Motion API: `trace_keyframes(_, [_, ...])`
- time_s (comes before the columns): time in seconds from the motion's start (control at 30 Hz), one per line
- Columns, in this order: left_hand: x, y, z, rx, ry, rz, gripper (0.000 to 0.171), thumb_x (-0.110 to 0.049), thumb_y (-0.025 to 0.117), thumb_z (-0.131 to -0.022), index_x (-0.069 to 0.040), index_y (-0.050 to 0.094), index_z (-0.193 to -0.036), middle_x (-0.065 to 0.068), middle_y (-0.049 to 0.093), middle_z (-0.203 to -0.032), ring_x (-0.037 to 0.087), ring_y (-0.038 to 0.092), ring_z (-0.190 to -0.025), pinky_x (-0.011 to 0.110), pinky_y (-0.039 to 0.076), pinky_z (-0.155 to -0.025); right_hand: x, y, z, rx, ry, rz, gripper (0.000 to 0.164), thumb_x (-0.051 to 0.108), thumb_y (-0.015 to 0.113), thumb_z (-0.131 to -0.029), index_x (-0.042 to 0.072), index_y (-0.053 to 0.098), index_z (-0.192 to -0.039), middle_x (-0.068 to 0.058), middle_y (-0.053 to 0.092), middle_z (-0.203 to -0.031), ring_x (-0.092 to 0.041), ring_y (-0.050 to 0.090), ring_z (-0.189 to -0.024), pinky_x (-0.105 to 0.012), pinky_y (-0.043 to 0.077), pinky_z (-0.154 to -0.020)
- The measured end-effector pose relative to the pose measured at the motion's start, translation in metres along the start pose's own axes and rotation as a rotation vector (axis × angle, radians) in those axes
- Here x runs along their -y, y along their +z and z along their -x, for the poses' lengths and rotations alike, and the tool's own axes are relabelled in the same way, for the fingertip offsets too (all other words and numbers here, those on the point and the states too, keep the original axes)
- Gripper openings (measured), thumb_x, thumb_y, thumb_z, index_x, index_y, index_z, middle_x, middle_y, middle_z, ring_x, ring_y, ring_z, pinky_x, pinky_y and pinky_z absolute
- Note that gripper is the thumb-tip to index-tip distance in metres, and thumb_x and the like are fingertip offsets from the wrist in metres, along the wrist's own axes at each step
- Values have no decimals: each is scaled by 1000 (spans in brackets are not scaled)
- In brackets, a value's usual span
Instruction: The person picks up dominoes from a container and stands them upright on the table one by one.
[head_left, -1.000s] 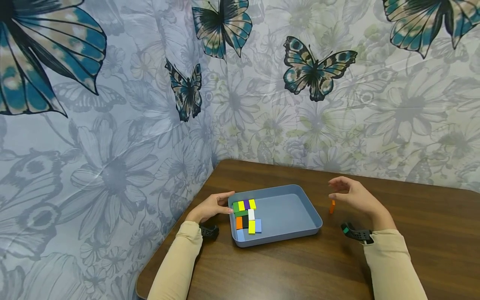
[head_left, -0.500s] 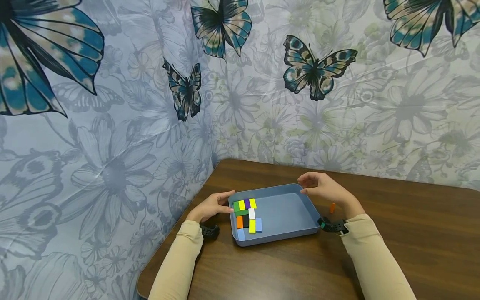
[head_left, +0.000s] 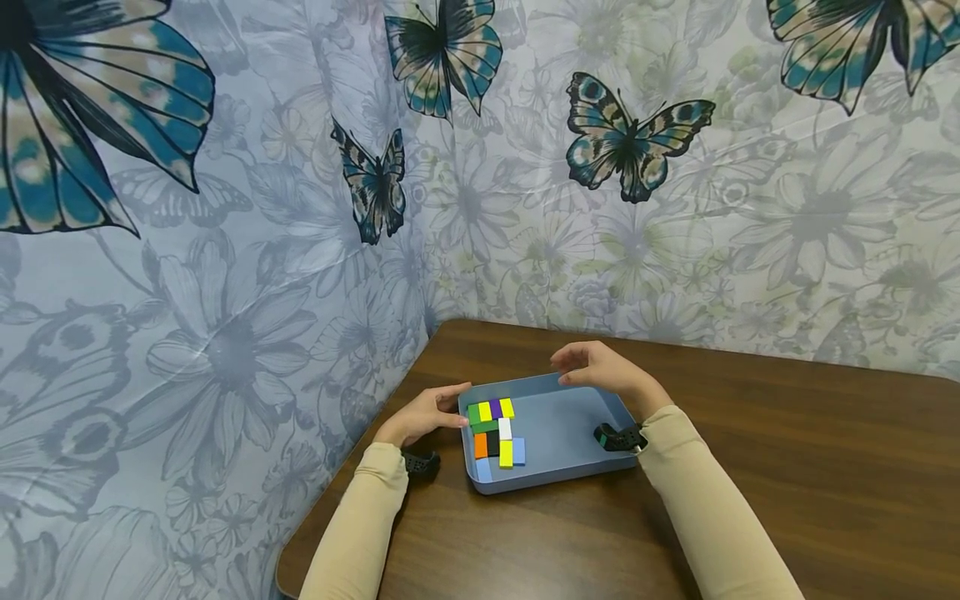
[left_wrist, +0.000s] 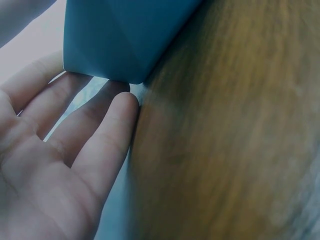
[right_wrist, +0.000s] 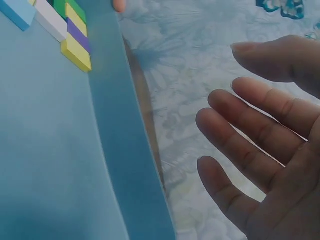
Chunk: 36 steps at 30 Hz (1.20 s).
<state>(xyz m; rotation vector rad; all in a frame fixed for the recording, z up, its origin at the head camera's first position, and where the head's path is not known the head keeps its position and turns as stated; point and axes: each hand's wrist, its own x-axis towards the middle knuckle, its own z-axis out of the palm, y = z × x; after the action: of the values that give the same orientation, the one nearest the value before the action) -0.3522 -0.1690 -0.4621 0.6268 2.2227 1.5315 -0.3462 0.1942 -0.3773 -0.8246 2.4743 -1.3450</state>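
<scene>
A shallow blue-grey tray point(head_left: 555, 479) lies on the table. Flat coloured blocks fill part of its left side; among them are a white block point(head_left: 505, 428), a black block point(head_left: 492, 443), a purple block point(head_left: 496, 408) and an orange block point(head_left: 481, 446). My left hand point(head_left: 423, 414) holds the tray's left end, thumb at the rim; in the left wrist view its fingers point(left_wrist: 107, 130) lie along the outer wall. My right hand point(head_left: 606, 371) hovers over the tray's back right part. Its spread fingers point(right_wrist: 245, 155) hold nothing in the right wrist view.
The brown wooden table point(head_left: 810, 450) stretches to the right and front. Butterfly-patterned cloth point(head_left: 750, 250) hangs behind and to the left. A black band point(head_left: 618, 437) sits on the right wrist, and another black band point(head_left: 422, 465) on the left.
My right hand has moved left from beside the tray to over it. The orange block standing on the table to the right is now hidden behind the right arm. My left hand stays put.
</scene>
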Motion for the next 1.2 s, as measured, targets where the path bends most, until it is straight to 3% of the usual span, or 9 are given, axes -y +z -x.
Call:
trace_keyframes(0.13, [0, 0, 1, 5, 0, -1, 76, -10, 71, -93, -7, 32, -157, 16, 27, -165, 42, 24, -151, 56, 31, -119, -2, 9, -9, 22, 10, -2, 40, 8, 65, -95, -7, 57, -132, -32, 58, -133, -48, 53, -127, -46, 54, -100])
trace_keyframes(0.4, [2, 1, -1, 6, 2, 8, 77, -11, 73, -91, -7, 33, -157, 15, 27, -165, 41, 25, -151, 53, 34, -118, -6, 23, -23, 28, 42, 30, 43, 10, 69, -93, -6, 59, -131, -29, 60, -133, -42, 57, -126, -51, 50, -104])
trace_keyframes(0.63, [0, 0, 0, 5, 9, 9, 77, -10, 73, -91, -4, 32, -157, 16, 28, -164, 41, 27, -150, 51, 36, -117, -11, 35, -34, 61, 86, -14, 45, 5, 69, -92, -10, 56, -133, -30, 58, -135, -44, 56, -126, -48, 52, -103])
trace_keyframes(0.8, [-1, -1, 1, -6, 3, 10, 76, -11, 73, -91, -6, 34, -156, 15, 29, -164, 41, 26, -151, 52, 35, -118, -11, 44, -42, 84, 96, -1, 45, 3, 68, -91, -11, 56, -133, -29, 59, -133, -37, 60, -120, -46, 52, -103])
trace_keyframes(1.2, [2, -1, 0, 0, 0, 39, 76, -8, 72, -91, -6, 33, -157, 15, 31, -163, 37, 35, -148, 46, 43, -113, -14, 63, -55, 114, 170, 14, 47, 2, 73, -87, -6, 60, -132, -21, 63, -132, -33, 61, -121, -47, 51, -104])
